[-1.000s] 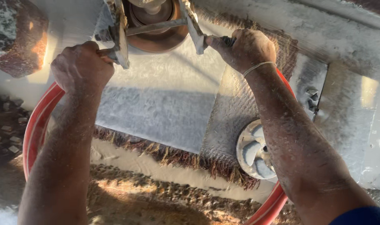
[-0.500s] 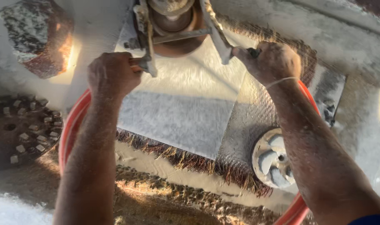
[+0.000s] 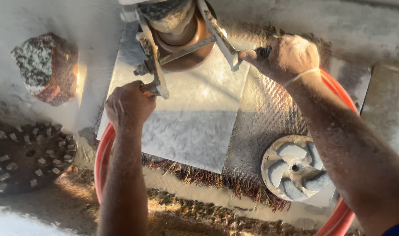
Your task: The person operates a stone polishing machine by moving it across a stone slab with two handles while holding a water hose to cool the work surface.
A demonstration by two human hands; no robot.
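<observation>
Down on the bench (image 3: 396, 109), from the head camera, both hands are wrapped around the handles of a dusty polishing machine (image 3: 177, 30). The left hand (image 3: 128, 106) is fisted tight on the near handle, and the right hand (image 3: 287, 56) is clamped on the dark grip on the other side. The machine's round head sits at the top edge of a pale stone slab (image 3: 186, 118), which lies on a coarse fringed mat (image 3: 260, 126).

Compared to a second ago, the whole thing has slid right across the view, the left hand has come closer in, and the rock chunk (image 3: 46, 67) on the left now shows in full. Looks to me like a sideways pass across the slab, with plenty of surface not yet covered.

Other bits: a segmented grinding disc (image 3: 26, 157) at lower left, a lighter abrasive disc (image 3: 294, 167) at lower right, and a red hose (image 3: 104, 148) curling around the mat.
</observation>
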